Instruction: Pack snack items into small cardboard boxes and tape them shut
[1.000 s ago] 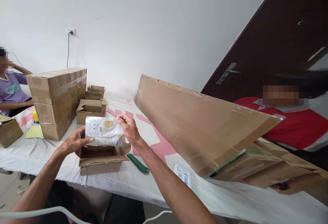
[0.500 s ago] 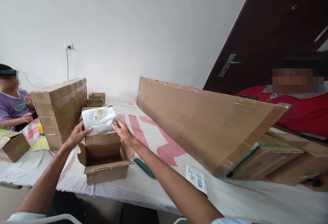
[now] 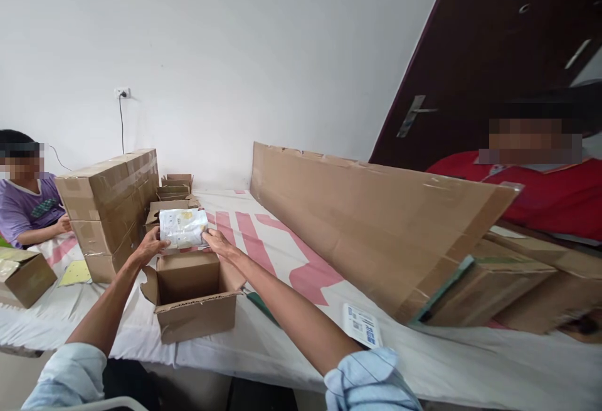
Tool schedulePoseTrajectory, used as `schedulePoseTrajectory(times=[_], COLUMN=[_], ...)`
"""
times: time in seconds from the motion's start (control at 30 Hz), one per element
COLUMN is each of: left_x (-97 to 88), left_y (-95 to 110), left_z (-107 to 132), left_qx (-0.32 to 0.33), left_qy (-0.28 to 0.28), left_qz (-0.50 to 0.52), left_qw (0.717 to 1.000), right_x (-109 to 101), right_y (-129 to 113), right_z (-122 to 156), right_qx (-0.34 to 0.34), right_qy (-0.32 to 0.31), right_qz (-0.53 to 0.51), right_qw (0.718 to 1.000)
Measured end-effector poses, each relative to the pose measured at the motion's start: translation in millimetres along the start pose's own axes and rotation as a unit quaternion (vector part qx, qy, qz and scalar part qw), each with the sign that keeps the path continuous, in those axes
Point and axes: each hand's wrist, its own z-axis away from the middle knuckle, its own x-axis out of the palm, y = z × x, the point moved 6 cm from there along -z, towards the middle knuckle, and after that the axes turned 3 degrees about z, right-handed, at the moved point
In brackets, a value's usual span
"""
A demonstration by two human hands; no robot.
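Observation:
Both of my hands hold a white printed pouch [image 3: 182, 228] with a yellow mark, lifted above and just behind an open small cardboard box [image 3: 194, 295]. My left hand [image 3: 151, 246] grips the pouch's left edge. My right hand [image 3: 219, 243] pinches its right edge. The box stands on the white cloth near the table's front edge, flaps spread outward, and its inside looks bare.
A taped stack of cartons [image 3: 109, 207] and several open small boxes [image 3: 173, 190] stand behind. A long cardboard flap [image 3: 371, 223] slants across the right. A green-handled tool [image 3: 261, 305] and a label sheet [image 3: 361, 325] lie on the cloth. Seated people are at far left [image 3: 23, 205] and right [image 3: 540, 194].
The pouch has been raised out of the box's mouth and carried away from me, held farther out. The camera has tilted up and my sleeves have come into view.

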Motion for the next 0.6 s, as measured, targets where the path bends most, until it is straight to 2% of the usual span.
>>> schedulePoseTrajectory(times=[0.17,0.37,0.6], left_x=[-2.5,-5.8,-6.5], left_y=[-14.3,-24.9,-22.7], left_z=[-0.2,3.4,2.9], left_qx=[-0.030,-0.043,-0.032], left_qy=[0.003,0.006,0.004], left_qz=[0.007,0.014,0.013], left_qw=[1.000,0.999,0.999], right_x=[8.7,20.5,20.0], right_y=[14.0,24.6,19.4], right_z=[1.2,-6.2,-5.8], right_qx=[0.040,0.060,0.044], right_qy=[-0.025,-0.024,-0.011], right_qz=[-0.018,-0.038,-0.038], right_qw=[0.999,0.997,0.998])
